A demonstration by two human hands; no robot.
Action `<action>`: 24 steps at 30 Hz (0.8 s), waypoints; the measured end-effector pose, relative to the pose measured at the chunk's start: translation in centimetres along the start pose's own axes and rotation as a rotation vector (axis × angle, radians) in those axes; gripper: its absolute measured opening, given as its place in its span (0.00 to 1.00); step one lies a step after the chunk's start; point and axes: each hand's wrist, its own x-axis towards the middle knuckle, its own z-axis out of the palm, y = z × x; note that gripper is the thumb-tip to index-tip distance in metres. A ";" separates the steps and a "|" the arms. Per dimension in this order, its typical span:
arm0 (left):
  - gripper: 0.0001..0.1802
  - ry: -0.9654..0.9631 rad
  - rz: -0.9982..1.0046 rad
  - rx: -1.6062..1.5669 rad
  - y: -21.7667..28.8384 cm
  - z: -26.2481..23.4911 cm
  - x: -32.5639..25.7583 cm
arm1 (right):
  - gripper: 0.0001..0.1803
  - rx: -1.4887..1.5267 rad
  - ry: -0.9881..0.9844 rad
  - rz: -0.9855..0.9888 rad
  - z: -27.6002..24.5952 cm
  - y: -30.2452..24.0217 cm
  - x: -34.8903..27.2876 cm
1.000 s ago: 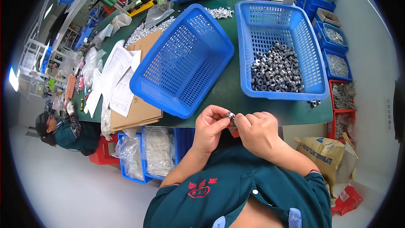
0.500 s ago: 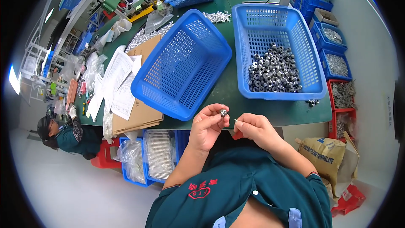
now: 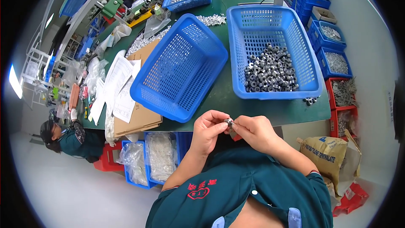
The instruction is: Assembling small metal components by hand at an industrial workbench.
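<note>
Both my hands are up close to my chest, right at the near edge of the green table (image 3: 228, 97). My left hand (image 3: 207, 131) and right hand (image 3: 255, 131) meet in the middle, fingertips pinched shut on one small metal nut (image 3: 228, 122), which sits between the two thumbs and forefingers. Can't really tell which hand carries more of the hold, it's too small for that. There's a bit of red showing just under my right fingers, no idea what it is.

Straight ahead on the table is the blue basket (image 3: 270, 21) with a heap of the same metal nuts (image 3: 268, 69) piled in its near half. A few loose ones (image 3: 310, 100) lie on the table just beside its near right corner. To the left of that, another blue basket (image 3: 179, 65) sits tilted, propped on flat cardboard (image 3: 137, 120) with some papers (image 3: 116, 84) beside it. A co-worker (image 3: 69, 139) in the same teal shirt is off to my left, well apart from me.
</note>
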 end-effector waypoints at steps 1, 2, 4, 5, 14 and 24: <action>0.11 -0.006 0.003 0.002 0.1 0.2 0.0 | 0.08 -0.167 0.033 -0.075 -0.2 0.0 -0.1; 0.11 0.005 -0.001 0.075 0.3 0.4 -0.1 | 0.05 -0.309 0.106 -0.196 -0.3 0.0 -0.2; 0.11 0.002 -0.003 0.153 0.7 1.0 0.4 | 0.04 -0.562 0.248 -0.365 -0.6 -0.1 -0.4; 0.11 -0.012 0.008 0.152 1.0 1.5 1.0 | 0.04 -0.576 0.258 -0.369 -1.0 -0.2 -0.4; 0.08 -0.288 0.478 1.003 4.1 8.6 11.5 | 0.04 -0.295 0.368 -0.198 -2.3 0.9 -2.7; 0.15 -0.185 0.786 1.362 1.6 7.5 14.9 | 0.05 -0.214 0.302 -0.073 -0.6 2.8 -4.7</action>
